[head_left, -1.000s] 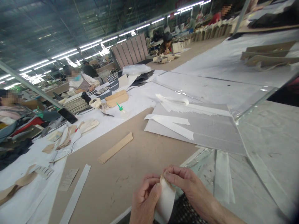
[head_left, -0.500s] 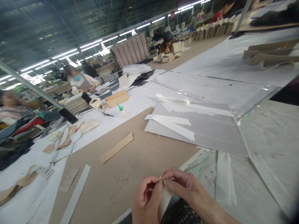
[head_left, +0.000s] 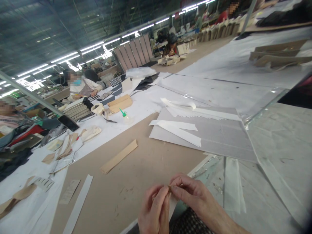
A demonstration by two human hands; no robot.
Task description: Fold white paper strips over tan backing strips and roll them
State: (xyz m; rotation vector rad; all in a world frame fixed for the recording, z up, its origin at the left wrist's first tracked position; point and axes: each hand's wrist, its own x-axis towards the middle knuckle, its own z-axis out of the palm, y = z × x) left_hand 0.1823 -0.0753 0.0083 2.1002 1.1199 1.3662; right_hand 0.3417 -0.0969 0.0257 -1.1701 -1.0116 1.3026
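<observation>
My left hand (head_left: 155, 206) and my right hand (head_left: 192, 195) meet at the table's front edge, fingertips pressed together. Both pinch the tan end of a pale strip (head_left: 172, 206), whose lower part hangs down between them, mostly hidden behind the left fingers. Whether the strip is cloth or paper I cannot tell. Left of the hands, a long white strip (head_left: 78, 204) lies on the brown board (head_left: 136, 195), beside a small beige label-like piece (head_left: 70, 191). Farther up the board is a folded tan strip (head_left: 119, 157).
White strips (head_left: 179, 132) rest on a grey sheet (head_left: 219, 139) ahead of my hands. A green-tipped bottle (head_left: 125, 116), a phone (head_left: 68, 123) and tan pieces (head_left: 120, 104) are farther left. Clear plastic (head_left: 273, 146) covers the right side. Co-workers (head_left: 83, 86) sit across the table.
My left fingers have closed in and straightened around the strip's end, and its tan tip shows less. The right hand keeps its pinch. The view has shifted slightly.
</observation>
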